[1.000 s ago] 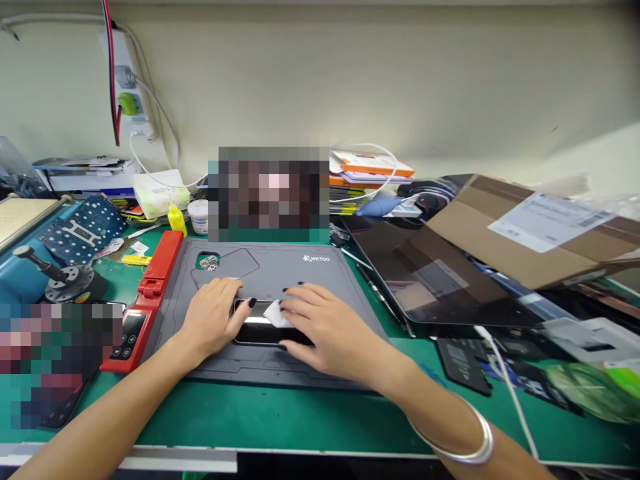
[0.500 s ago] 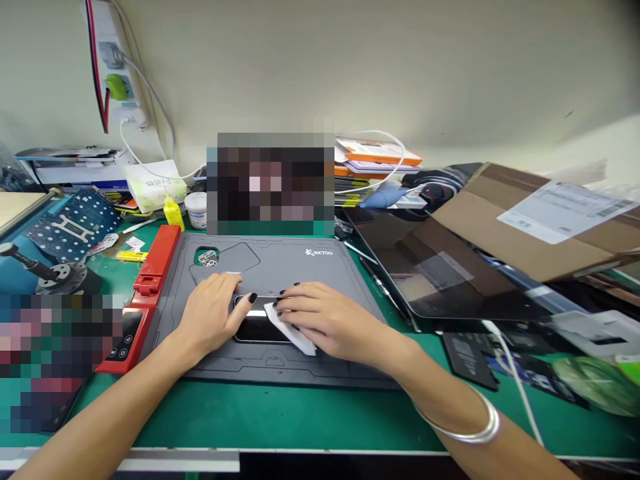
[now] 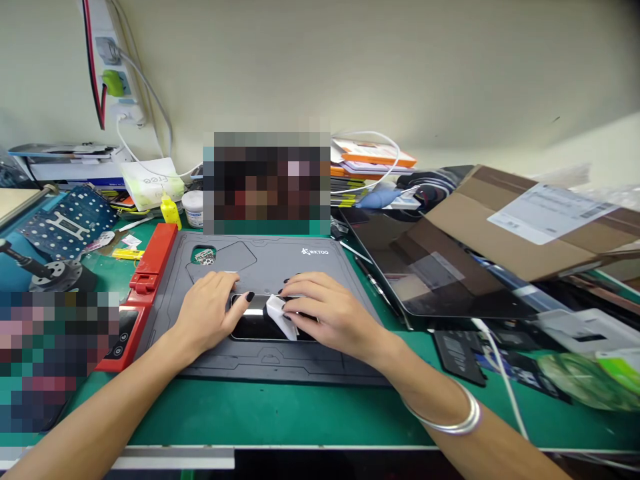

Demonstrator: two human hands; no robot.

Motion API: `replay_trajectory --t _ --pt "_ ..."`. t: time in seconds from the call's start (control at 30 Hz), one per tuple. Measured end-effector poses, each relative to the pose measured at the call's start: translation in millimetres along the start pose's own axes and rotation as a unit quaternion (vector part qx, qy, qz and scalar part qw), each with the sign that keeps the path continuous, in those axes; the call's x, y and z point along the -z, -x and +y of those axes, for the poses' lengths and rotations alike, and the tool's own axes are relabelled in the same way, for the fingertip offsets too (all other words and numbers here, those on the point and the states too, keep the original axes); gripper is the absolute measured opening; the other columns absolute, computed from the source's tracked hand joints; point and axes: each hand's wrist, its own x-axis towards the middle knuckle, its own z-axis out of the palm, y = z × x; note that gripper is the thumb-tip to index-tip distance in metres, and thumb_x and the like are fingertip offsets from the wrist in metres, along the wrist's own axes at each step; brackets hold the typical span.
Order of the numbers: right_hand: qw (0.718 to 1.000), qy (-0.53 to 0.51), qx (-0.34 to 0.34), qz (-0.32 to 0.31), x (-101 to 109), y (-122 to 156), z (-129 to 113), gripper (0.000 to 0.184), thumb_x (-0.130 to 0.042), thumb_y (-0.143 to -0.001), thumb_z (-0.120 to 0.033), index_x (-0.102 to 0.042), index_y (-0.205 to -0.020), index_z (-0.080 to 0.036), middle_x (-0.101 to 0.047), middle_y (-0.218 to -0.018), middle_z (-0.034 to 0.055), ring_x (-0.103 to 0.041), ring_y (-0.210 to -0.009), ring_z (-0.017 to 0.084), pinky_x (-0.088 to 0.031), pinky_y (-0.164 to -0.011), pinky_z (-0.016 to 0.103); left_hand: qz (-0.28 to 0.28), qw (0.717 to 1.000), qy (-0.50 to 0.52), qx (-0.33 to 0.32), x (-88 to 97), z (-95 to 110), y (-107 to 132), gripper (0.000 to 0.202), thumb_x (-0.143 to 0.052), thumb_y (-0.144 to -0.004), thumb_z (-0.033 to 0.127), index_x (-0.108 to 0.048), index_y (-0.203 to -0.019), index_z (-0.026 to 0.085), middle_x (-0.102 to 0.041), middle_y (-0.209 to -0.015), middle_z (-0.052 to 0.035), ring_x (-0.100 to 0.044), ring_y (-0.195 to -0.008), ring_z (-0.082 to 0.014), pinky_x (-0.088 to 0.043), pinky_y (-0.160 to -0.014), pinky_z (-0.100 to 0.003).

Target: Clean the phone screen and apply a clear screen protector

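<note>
A smartphone with a glossy black face lies flat on a dark grey work mat. My left hand is around the phone's left end, its thumb along the glass and its fingers over the far corner. Bent over the right part of the phone, my right hand pinches a folded white wipe against the glass. The phone's right end is hidden under that hand.
A red device with buttons borders the mat's left side. Right of the mat are a pen-like tool, a large dark screen panel and a cardboard box. Behind stand a yellow bottle and a white jar.
The wipe is more bunched up, and its lower end has drawn in from past the phone's near edge onto the glass. My left hand stays at the phone's left end.
</note>
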Motion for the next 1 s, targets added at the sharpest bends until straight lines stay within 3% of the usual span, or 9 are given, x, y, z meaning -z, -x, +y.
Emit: replay_trajectory --t 0.17,0.4,0.6,0.83,0.93,1.0 --pt "0.992 -0.025 -0.018 0.119 4 -4 -5 0.011 -0.064 -0.085 -0.014 -0.066 -0.081 -0.024 -0.071 -0.081 0.0037 -0.065 -0.079 0.020 -0.056 -0.069 0.038 -0.002 1.000 0.004 0.007 0.6 1 0 0.029 -0.038 -0.095 0.040 -0.055 -0.103 0.018 -0.066 -0.093 -0.0083 -0.060 -0.086 -0.0260 -0.047 -0.077 -0.041" --pt "0.985 -0.055 -0.065 0.153 3 -3 -3 0.011 -0.063 -0.087 -0.018 -0.063 -0.078 -0.024 -0.067 -0.071 0.0014 -0.063 -0.067 0.018 -0.052 -0.063 0.036 -0.003 1.000 0.004 0.003 1.7 1 -1 0.028 -0.038 -0.094 0.039 -0.057 -0.103 0.019 -0.067 -0.092 -0.0083 -0.059 -0.085 -0.0252 -0.047 -0.076 -0.040" --pt "0.982 -0.083 -0.095 0.140 2 -1 0 0.014 -0.054 -0.090 -0.014 -0.059 -0.080 -0.023 -0.064 -0.073 0.0030 -0.060 -0.069 0.018 -0.051 -0.062 0.035 0.005 0.999 0.033 -0.004 2.5 2 0 0.031 -0.036 -0.095 0.040 -0.056 -0.102 0.017 -0.066 -0.091 -0.0093 -0.059 -0.085 -0.0262 -0.049 -0.077 -0.043" --pt "0.984 -0.141 -0.071 0.087 -2 -4 -8 0.013 -0.053 -0.092 -0.015 -0.060 -0.083 -0.022 -0.065 -0.072 0.0025 -0.060 -0.069 0.017 -0.050 -0.063 0.032 0.024 0.974 0.120 -0.191 4.1 19 3 0.036 -0.059 -0.087 0.045 -0.056 -0.113 0.021 -0.066 -0.107 -0.0096 -0.061 -0.096 -0.0230 -0.049 -0.084 -0.036" --pt "0.985 -0.149 -0.044 0.079 -5 -4 -12 0.012 -0.054 -0.093 -0.016 -0.059 -0.084 -0.021 -0.064 -0.072 0.0023 -0.059 -0.069 0.016 -0.050 -0.065 0.032 0.022 0.971 0.117 -0.206 -2.5 27 6 0.014 -0.054 -0.091 0.030 -0.062 -0.099 0.022 -0.068 -0.098 -0.0073 -0.062 -0.090 -0.0207 -0.049 -0.077 -0.034" --pt "0.986 -0.145 -0.042 0.074 -6 -4 -11 0.012 -0.054 -0.093 -0.015 -0.057 -0.083 -0.021 -0.063 -0.072 0.0025 -0.059 -0.070 0.016 -0.049 -0.065 0.031 0.034 0.969 0.150 -0.192 -6.0 29 6 0.012 -0.050 -0.090 0.019 -0.062 -0.090 0.021 -0.068 -0.091 -0.0056 -0.061 -0.084 -0.0187 -0.048 -0.074 -0.032"
